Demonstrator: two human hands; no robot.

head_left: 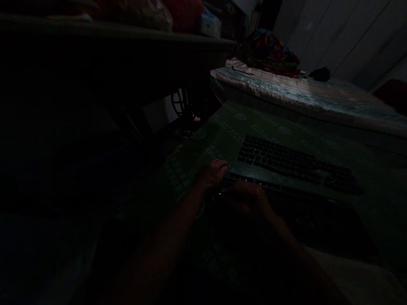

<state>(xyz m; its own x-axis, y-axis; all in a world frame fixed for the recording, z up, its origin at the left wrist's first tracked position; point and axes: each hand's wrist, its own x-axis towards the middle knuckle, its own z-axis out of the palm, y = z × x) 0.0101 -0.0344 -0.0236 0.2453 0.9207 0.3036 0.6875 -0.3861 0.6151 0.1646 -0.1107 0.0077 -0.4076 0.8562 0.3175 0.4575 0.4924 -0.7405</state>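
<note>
A dark keyboard lies on a green printed sheet, its nearer part sunk in shadow. At its left end my left hand is closed, fingers curled on the far left corner. My right hand is closed just to the right of it, low over the keyboard's left part. A small bright glint shows by the right fingertips, but what they pinch is too dark to make out. Beyond the keyboard, black keycaps lie in rows laid out like a keyboard.
The green sheet with white print covers the floor. A dark table bearing bags stands at the left, a spoked wheel beneath it. Behind is a low mattress with a heap of patterned cloth. Light is very dim.
</note>
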